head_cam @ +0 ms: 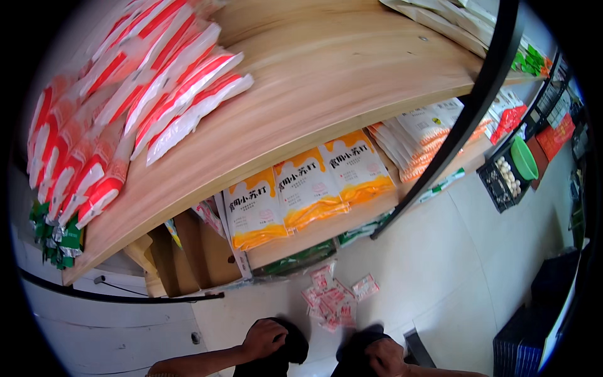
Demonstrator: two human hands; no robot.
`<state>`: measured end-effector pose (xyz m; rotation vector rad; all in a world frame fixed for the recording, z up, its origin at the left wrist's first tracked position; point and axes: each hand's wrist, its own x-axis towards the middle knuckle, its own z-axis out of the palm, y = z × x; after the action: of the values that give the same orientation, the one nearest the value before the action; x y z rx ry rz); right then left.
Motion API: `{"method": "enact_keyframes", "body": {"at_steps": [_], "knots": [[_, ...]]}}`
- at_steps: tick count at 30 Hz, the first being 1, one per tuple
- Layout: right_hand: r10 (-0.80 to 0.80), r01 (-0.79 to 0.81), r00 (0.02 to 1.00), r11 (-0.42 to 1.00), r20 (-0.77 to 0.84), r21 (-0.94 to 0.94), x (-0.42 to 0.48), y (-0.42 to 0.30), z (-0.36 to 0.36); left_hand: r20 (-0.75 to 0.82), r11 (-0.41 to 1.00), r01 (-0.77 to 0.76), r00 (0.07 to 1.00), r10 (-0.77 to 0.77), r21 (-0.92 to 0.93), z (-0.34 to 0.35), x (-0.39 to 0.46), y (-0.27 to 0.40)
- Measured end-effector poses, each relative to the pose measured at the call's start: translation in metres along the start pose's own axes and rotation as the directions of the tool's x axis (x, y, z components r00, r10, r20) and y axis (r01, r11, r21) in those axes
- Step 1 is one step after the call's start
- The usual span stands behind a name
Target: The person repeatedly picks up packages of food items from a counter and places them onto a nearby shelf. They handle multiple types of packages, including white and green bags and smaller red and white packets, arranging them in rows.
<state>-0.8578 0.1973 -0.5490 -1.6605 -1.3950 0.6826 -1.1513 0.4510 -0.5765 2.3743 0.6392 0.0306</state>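
Observation:
At the bottom of the head view my left hand (264,338) rests on my left knee, its fingers curled; whether it holds anything does not show. My right hand (385,356) lies on my right knee, also with bent fingers, and its palm is hidden. On the floor in front of my knees is a loose heap of small red-and-white plastic packets (332,301), with one packet (365,287) a little to the right. Beyond them, a lower shelf holds orange-and-white bags of baking soda (308,188) in overlapping rows.
A wooden shelf board (301,99) spans above, bearing stacked red-and-white bags (179,94) at left. A black metal upright (452,127) crosses the right side. Farther right stand a black crate of eggs (508,179) with a green basin (524,158). Cardboard boxes (202,254) sit under the shelf.

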Motion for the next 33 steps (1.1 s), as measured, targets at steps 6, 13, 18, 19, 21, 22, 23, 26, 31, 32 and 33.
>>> {"method": "enact_keyframes", "body": {"at_steps": [6, 13, 18, 19, 21, 22, 23, 26, 31, 32, 33], "knots": [[0.052, -0.054, 0.997, 0.998, -0.053, -0.039, -0.045, -0.026, 0.013, 0.106, 0.998, 0.062, 0.992, -0.063, 0.014, -0.010, -0.023, 0.042], [0.232, -0.230, 0.973, 0.961, -0.005, -0.152, -0.102, -0.083, 0.046, 0.157, 0.995, 0.031, 0.987, -0.045, 0.091, -0.001, -0.061, 0.075], [0.484, -0.471, 0.872, 0.869, 0.067, -0.154, -0.082, -0.094, 0.097, 0.132, 0.936, 0.351, 0.928, -0.349, 0.006, 0.003, -0.091, 0.103], [0.394, -0.395, 0.916, 0.918, -0.076, -0.012, -0.055, -0.110, 0.087, 0.150, 0.888, 0.452, 0.886, -0.438, -0.080, 0.001, -0.096, 0.110], [0.463, -0.454, 0.886, 0.880, -0.038, 0.143, 0.014, -0.157, 0.041, 0.219, 0.726, 0.598, 0.801, -0.557, -0.340, -0.014, -0.107, 0.127], [0.426, -0.403, 0.902, 0.890, -0.074, 0.212, 0.042, -0.178, 0.019, 0.266, 0.592, 0.631, 0.764, -0.589, -0.502, -0.025, -0.112, 0.134], [0.366, -0.318, 0.919, 0.907, -0.146, 0.276, 0.069, -0.196, -0.001, 0.317, 0.433, 0.636, 0.731, -0.605, -0.639, -0.036, -0.112, 0.142], [0.274, -0.199, 0.943, 0.918, -0.189, 0.342, 0.147, -0.255, -0.065, 0.162, 0.324, 0.455, 0.750, -0.641, -0.829, -0.099, -0.111, 0.209], [0.158, -0.061, 0.954, 0.936, -0.256, 0.347, 0.252, -0.334, -0.138, -0.005, 0.284, 0.272, 0.714, -0.700, -0.920, -0.182, -0.137, 0.270], [0.164, -0.083, 0.965, 0.933, -0.207, 0.351, 0.266, -0.351, -0.152, -0.021, 0.281, 0.263, 0.695, -0.719, -0.923, -0.195, -0.141, 0.281], [0.155, -0.064, 0.959, 0.935, -0.239, 0.349, 0.280, -0.358, -0.156, -0.044, 0.290, 0.246, 0.688, -0.724, -0.925, -0.207, -0.143, 0.291]]}}
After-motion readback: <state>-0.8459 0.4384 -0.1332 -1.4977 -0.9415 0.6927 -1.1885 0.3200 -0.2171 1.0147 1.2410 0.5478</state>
